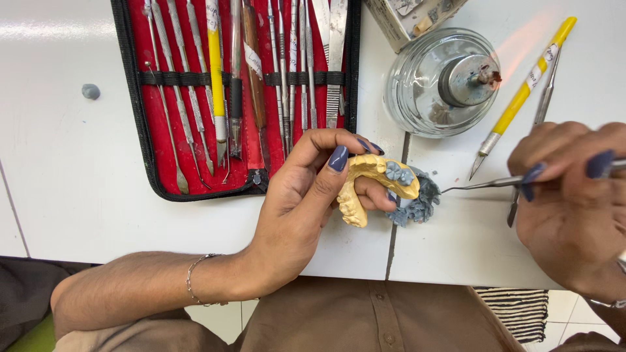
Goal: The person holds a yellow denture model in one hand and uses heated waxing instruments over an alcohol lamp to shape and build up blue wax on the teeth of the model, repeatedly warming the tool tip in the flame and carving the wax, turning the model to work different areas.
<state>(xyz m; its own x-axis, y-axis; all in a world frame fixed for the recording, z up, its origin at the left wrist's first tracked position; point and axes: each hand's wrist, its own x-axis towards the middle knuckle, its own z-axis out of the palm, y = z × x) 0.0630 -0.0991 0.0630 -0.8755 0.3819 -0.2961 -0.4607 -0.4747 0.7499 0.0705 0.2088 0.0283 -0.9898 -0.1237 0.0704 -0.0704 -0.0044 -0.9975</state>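
Note:
My left hand [306, 189] grips a yellow dental cast [368, 171] of a row of teeth, with grey wax teeth [398, 173] built up on its upper end. Beneath it on the white table lies a lump of grey wax [420, 203]. My right hand [574, 195] pinches a thin metal carving tool [482, 184] whose hooked tip points left, close to the grey wax beside the cast.
An open black case with red lining [160, 130] holds several metal dental tools at the back. A glass spirit lamp [437, 81] burns behind the cast. A yellow-handled knife [521, 98] and another metal tool [544, 98] lie at right. A grey wax blob [90, 91] sits far left.

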